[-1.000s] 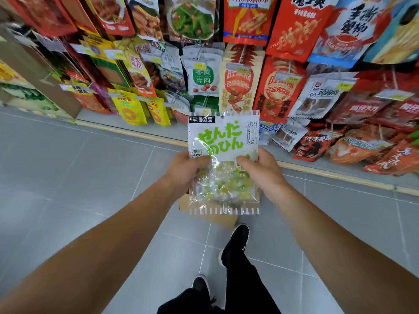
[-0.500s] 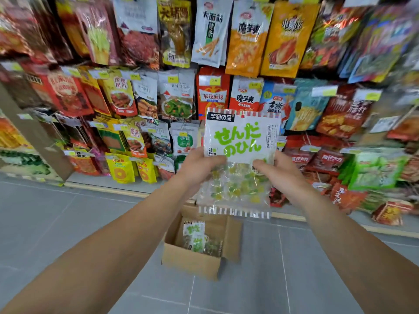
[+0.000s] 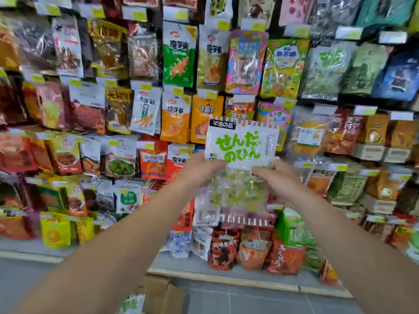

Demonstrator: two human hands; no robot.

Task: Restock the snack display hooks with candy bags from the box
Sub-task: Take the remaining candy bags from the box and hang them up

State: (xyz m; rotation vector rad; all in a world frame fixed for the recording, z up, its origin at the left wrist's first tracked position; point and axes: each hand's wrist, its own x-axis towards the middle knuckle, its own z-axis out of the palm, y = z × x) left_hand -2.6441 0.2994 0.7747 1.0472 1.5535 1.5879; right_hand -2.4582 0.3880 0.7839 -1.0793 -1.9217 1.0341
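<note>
Okay, snack display wall (image 3: 181, 87) fills most of the view, packed with hanging bags in rows, yellow price tags on the hook ends. Grey floor (image 3: 249, 300) at the bottom, with a cardboard box (image 3: 163, 293) open at lower centre and a white-green bag (image 3: 133, 303) sticking up in it. Candy bag (image 3: 241, 155) held upright in front of the wall, centre-right, white top with green lettering, clear lower half showing green and yellow candies, striped edges. Left hand (image 3: 199, 171) grips the bag's left edge, thumb curled onto the front. Right hand (image 3: 278, 177) pinches the right edge, fingers curled behind. Both forearms bare.
</note>
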